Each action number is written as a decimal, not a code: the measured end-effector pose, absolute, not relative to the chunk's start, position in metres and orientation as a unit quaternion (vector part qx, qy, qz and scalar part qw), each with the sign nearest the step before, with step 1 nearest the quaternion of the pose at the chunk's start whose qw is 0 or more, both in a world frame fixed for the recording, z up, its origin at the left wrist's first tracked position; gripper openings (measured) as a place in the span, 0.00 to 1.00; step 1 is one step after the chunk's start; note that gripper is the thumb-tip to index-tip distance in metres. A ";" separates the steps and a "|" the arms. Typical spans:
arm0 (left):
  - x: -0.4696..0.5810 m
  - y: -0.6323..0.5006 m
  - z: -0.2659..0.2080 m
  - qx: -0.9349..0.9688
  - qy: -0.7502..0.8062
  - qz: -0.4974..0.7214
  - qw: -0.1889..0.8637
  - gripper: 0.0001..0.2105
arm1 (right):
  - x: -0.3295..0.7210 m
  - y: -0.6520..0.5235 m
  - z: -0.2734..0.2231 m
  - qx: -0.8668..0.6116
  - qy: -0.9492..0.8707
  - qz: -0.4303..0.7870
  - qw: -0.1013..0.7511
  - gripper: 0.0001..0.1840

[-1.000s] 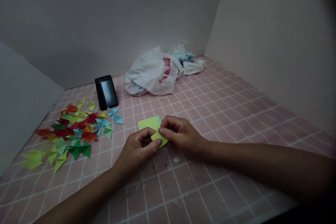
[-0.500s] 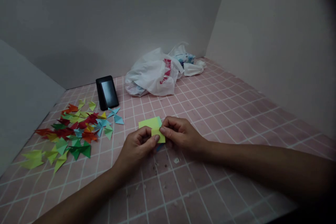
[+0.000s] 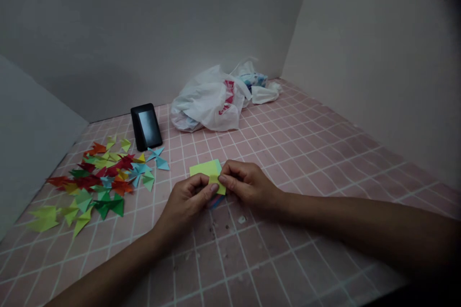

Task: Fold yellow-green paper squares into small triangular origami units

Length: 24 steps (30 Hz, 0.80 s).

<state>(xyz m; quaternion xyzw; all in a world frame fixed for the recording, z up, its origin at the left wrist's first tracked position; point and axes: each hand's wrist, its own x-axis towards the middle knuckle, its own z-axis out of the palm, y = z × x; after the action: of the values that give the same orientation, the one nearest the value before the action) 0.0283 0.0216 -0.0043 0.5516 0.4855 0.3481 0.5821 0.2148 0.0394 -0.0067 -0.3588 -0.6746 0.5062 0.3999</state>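
Between my two hands is a small folded piece of yellow paper (image 3: 220,189). My left hand (image 3: 190,196) pinches its left side, thumb on top. My right hand (image 3: 247,183) grips its upper right corner between thumb and bent fingers. Just behind, a stack of square coloured papers (image 3: 205,168) lies on the tiled surface, yellow on top with a light green edge showing. A bit of blue and pink paper (image 3: 216,201) peeks out below the held piece. My fingers partly cover the paper and the stack.
Many folded paper shapes (image 3: 103,177) in red, orange, yellow, green and blue lie to the left. Behind them a black tablet-like device (image 3: 147,127) leans upright. A crumpled white plastic bag (image 3: 209,100) sits at the back, near a blue-patterned packet (image 3: 254,79). Walls enclose the pink tiled surface (image 3: 288,259).
Both hands stay nearly in place on the yellow paper. The held piece has tilted slightly and shows less of its face. More blue and pink paper shows below it.
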 end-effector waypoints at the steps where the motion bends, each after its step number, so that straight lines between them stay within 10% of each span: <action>1: 0.028 0.021 -0.004 0.550 0.492 0.349 0.578 0.15 | 0.215 0.039 -0.006 -0.365 -0.681 0.490 0.404 0.13; 24: 0.028 0.015 0.004 0.562 0.482 0.353 0.572 0.15 | 0.213 0.035 -0.001 -0.363 -0.657 0.530 0.395 0.15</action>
<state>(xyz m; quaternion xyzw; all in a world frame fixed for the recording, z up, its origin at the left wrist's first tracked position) 0.0279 0.0148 0.0045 0.5615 0.4820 0.3533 0.5723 0.2127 0.0348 -0.0015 -0.3632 -0.6565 0.5304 0.3947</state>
